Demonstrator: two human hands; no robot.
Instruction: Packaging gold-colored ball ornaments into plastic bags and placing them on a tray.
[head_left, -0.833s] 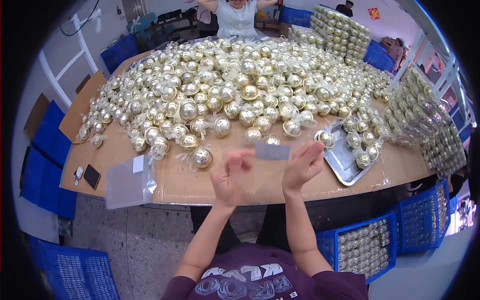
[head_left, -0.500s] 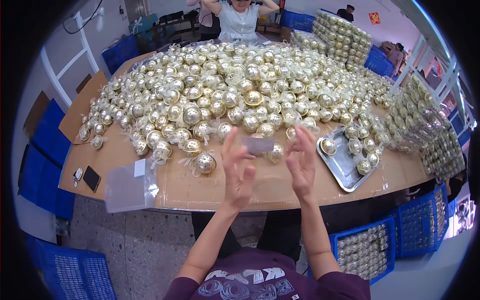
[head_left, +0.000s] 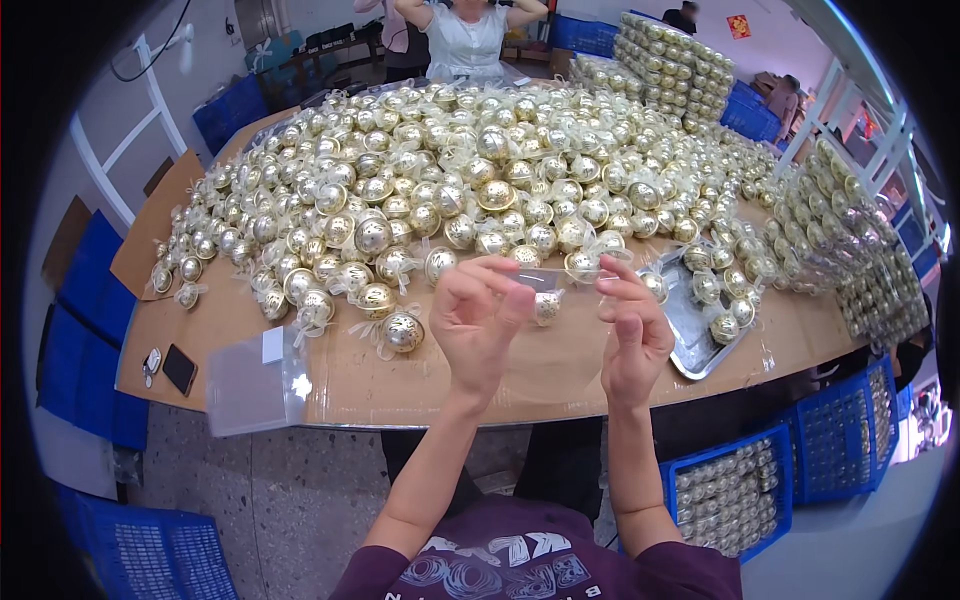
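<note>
Above the table's near side, my left hand pinches one side of a clear plastic piece. The opposite edge is between the fingertips and thumb of my right hand. The piece is see-through with a greyish upper part; whether it is a bag, a sheet or a flat-folded box I cannot tell. Behind it lie gold ball ornaments with cut-out patterns and pale ribbon bows, heaped over the table. A metal tray with several ornaments lies right of my right hand.
At the left front are a stack of clear plastic with a white card, a phone and keys. Packed ornaments stand stacked at right. Blue crates sit below right. A person is across the table.
Both hands have turned and closed their fingers on the clear plastic piece, which now shows larger and more face-on between them. The view has shifted slightly.
</note>
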